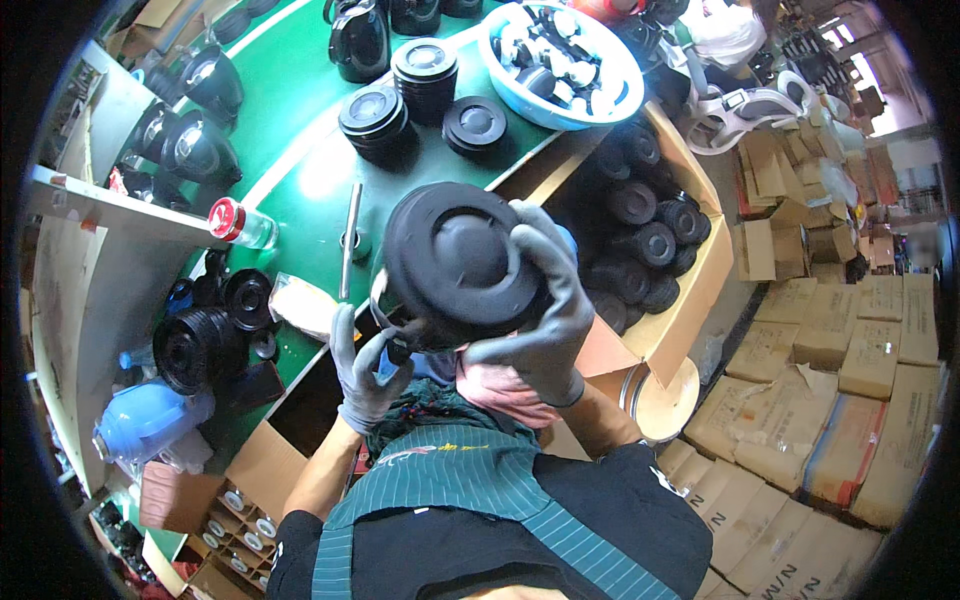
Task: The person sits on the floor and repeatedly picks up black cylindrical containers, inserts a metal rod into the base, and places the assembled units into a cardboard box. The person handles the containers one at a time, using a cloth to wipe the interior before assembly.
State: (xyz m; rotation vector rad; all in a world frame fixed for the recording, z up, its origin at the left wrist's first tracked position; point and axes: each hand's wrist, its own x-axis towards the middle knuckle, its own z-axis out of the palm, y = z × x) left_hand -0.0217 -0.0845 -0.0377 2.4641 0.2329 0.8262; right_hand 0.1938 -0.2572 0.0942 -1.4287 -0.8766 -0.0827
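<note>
A large black round lid-like part with a domed centre is held up in front of my chest. My right hand, in a grey glove, grips it along its right side and underneath. Close to its lower left edge, my gloved left hand pinches at a small dark piece by a thin band. What lies between those fingertips is too small to make out. Whatever is under the round part is hidden. Beyond it on the green table stand stacks of black round lids and black jugs.
A light blue basin of small black and white parts sits at the far right. Beside it, an open carton holds several black round parts. A metal rod and a red-capped jar are on the table. Cardboard boxes line the right.
</note>
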